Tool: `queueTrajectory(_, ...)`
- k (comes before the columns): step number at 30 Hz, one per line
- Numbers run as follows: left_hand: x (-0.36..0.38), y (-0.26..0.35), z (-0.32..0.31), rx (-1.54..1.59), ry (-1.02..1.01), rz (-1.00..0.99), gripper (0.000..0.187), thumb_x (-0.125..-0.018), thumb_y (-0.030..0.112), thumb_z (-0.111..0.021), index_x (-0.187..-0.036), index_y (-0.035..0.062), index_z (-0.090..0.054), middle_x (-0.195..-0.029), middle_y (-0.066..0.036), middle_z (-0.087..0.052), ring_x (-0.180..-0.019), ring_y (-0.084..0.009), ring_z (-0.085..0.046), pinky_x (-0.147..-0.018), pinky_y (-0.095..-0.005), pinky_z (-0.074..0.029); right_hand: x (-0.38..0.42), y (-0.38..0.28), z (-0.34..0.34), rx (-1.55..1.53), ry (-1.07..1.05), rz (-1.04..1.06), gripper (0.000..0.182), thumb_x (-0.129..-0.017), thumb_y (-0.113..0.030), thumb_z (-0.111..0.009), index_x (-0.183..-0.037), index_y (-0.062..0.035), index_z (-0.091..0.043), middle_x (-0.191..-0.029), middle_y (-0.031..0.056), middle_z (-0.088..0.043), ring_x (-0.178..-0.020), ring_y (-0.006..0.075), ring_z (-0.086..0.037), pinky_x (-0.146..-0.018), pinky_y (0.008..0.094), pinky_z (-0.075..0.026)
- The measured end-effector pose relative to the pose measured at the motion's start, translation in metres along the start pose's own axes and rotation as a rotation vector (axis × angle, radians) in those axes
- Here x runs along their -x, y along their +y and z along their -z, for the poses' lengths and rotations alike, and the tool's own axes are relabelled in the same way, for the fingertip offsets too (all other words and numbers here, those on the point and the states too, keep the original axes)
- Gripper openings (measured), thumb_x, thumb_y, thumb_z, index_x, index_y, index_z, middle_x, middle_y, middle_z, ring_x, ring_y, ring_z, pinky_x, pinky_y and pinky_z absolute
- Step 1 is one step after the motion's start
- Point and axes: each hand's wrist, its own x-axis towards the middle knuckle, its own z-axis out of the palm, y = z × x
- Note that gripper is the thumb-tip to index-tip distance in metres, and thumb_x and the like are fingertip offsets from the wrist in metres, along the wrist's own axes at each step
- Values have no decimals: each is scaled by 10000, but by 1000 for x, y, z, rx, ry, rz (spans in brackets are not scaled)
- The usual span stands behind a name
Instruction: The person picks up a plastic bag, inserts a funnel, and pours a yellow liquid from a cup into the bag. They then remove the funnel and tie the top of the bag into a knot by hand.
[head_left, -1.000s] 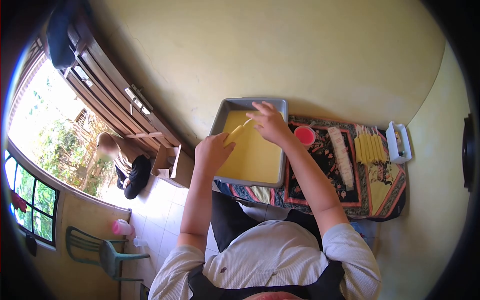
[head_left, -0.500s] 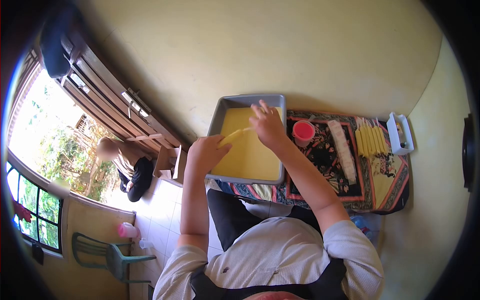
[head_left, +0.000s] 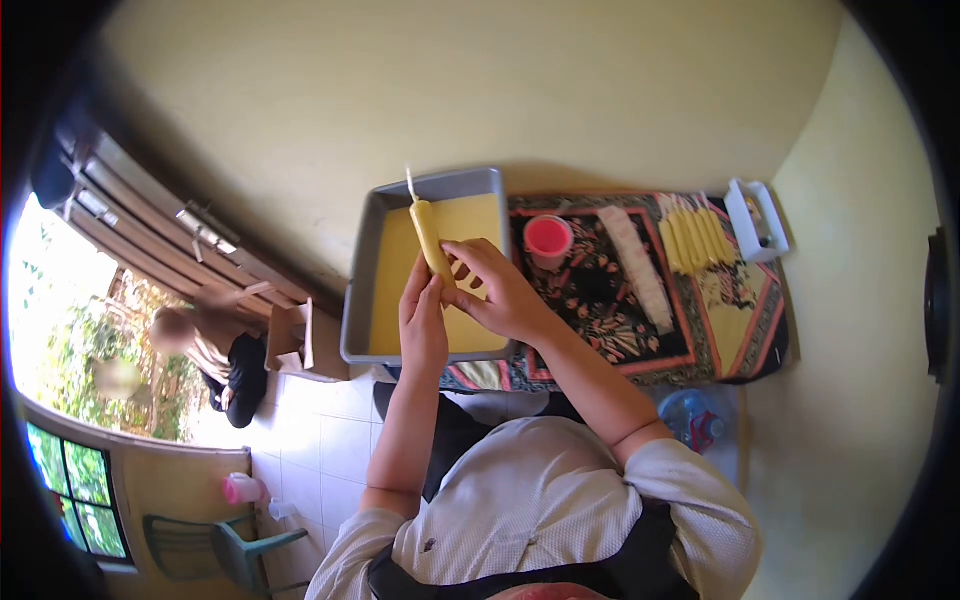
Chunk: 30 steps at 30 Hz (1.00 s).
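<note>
Over the large grey tray [head_left: 355, 300], which holds yellow liquid [head_left: 385, 310], I hold a filled ice-pop bag [head_left: 427, 235]. This slim plastic tube is full of yellow liquid, and its thin clear end points away from me. My left hand [head_left: 424, 320] is closed around the near end. My right hand [head_left: 500, 295] pinches the tube's side near the same end, with thumb and fingertips on it. To the right, on the patterned cloth, lie several similar filled ice-pop bags [head_left: 697, 240] side by side.
A pink tub [head_left: 548, 238] and a long strip of white plastic [head_left: 638, 270] lie on the patterned cloth [head_left: 590, 300]. A white bin [head_left: 756, 222] is at its right end. On the left are a cardboard box [head_left: 310, 340], a green chair [head_left: 235, 550] and a seated person [head_left: 225, 350].
The tube has swung from a slant to pointing away from me. My right hand has moved from its thin end down to its near part. The view has shifted.
</note>
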Motion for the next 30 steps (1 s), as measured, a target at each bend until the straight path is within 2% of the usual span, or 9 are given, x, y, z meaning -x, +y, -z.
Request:
queueTrajectory(3, 3, -17, -26, -100, -112, -53, 522, -1122, 74, -431, -1623, -71, -430, -1541, -162, -529, -1388, -213, -544, -1158, -344, -442, 19, -5, 29, 6, 68, -2, 682, -947, -63, -836, -1564, -48, -544, -1369, 143, -591, -1036, 220, -662, -857, 324, -578)
queueTrajectory(7, 10, -35, -75, -288, -253, -96, 510, -1117, 66, -452, -1610, -64, -462, -1439, -120, -527, -1372, -204, -527, -1171, -327, -422, 55, 5, 77, 162, 222, 27, 645, -911, -40, -835, -1514, -61, -609, -1321, 188, -662, -1138, 349, -686, -979, 435, -560)
queueTrajectory(11, 14, -78, -130, -276, -392, -77, 677, -1035, 40, -580, -1669, -52, -362, -1461, -126, -512, -1359, -221, -529, -1095, -312, -463, 91, 14, 131, 316, 335, 6, 562, -908, 52, -765, -1452, -47, -665, -1254, 177, -728, -1102, 333, -725, -896, 393, -596)
queueTrajectory(14, 4, -116, -163, -393, -532, -96, 798, -973, 61, -634, -1689, -55, -300, -1492, -186, -510, -1361, -279, -547, -1106, -369, -475, 121, 47, 170, 415, 464, -200, 455, -953, 56, -756, -1399, 3, -678, -1247, 130, -749, -1020, 195, -771, -785, 287, -613)
queueTrajectory(16, -2, -128, -195, -179, -567, 146, 809, -960, 67, -635, -1687, -56, -301, -1499, -213, -499, -1323, -304, -579, -1081, -411, -508, 135, 72, 189, 498, 573, -228, 397, -937, 19, -797, -1323, 5, -704, -1121, 133, -793, -957, 217, -801, -779, 317, -614)
queueTrajectory(17, -11, -156, -205, -199, -550, 66, 783, -954, 97, -630, -1666, -55, -345, -1483, -246, -511, -1285, -333, -609, -1050, -440, -533, 141, 83, 201, 578, 593, -246, 383, -930, 11, -809, -1300, 2, -714, -1093, 136, -799, -949, 227, -806, -784, 329, -617)
queueTrajectory(20, -43, -214, -230, -384, -609, 167, 687, -986, 70, -572, -1650, -31, -425, -1324, -157, -656, -1141, -228, -696, -1028, -323, -542, 151, 108, 226, 791, 633, -324, 306, -901, -67, -850, -1186, -8, -753, -1014, 166, -796, -915, 300, -799, -797, 373, -615)
queueTrajectory(25, -57, -256, -258, -512, -547, 128, 494, -981, 109, -523, -1438, -50, -624, -1222, -225, -747, -1188, -330, -713, -1061, -406, -530, 165, 133, 250, 912, 554, -402, 249, -890, -135, -810, -1104, -15, -762, -1047, 223, -765, -988, 448, -722, -889, 473, -575)
queueTrajectory(30, -67, -276, -266, -668, -690, -19, 332, -933, 101, -539, -1202, -38, -673, -1201, -299, -710, -1205, -477, -657, -1041, -495, -512, 172, 142, 257, 1109, 425, -409, 247, -872, -119, -739, -1091, -8, -763, -1081, 192, -764, -1038, 432, -671, -955, 505, -532)
